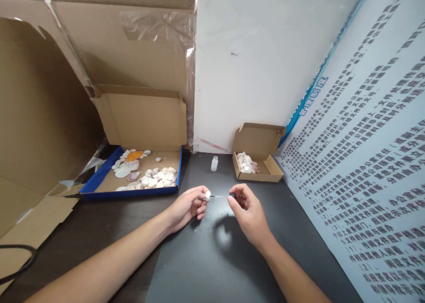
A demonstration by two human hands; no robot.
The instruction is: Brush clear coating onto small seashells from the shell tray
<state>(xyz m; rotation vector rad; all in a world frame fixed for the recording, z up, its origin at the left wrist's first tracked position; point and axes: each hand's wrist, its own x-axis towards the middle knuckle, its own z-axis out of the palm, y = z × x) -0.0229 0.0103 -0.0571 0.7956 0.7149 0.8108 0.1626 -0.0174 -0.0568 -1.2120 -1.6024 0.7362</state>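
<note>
here the left hand point(189, 207) pinches a white seashell point(208, 195), likely light, brittle, best held by its rim! right hand point(248, 210) grips the black applicator cap point(233, 195), probably stiff.

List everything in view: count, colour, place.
Blue-sided cardboard box: one, blue-brown, left.
Small cardboard box: one, brown, right.
Rounded seashells: many, mostly white, both boxes.
Translucent bottle: one, whitish, between boxes.
Small shell: one, white, centre.
Small cap: one, black, centre.
Cardboard panels: several, brown, left, behind.
Smooth wall: one, white, behind.
Printed poster: one, pale blue, right.
Smooth tabletop: one, dark, beneath.
Curved cord: one, black, lower left.
Left hand: one, centre, holding shell.
Right hand: one, centre right, holding cap.
</note>
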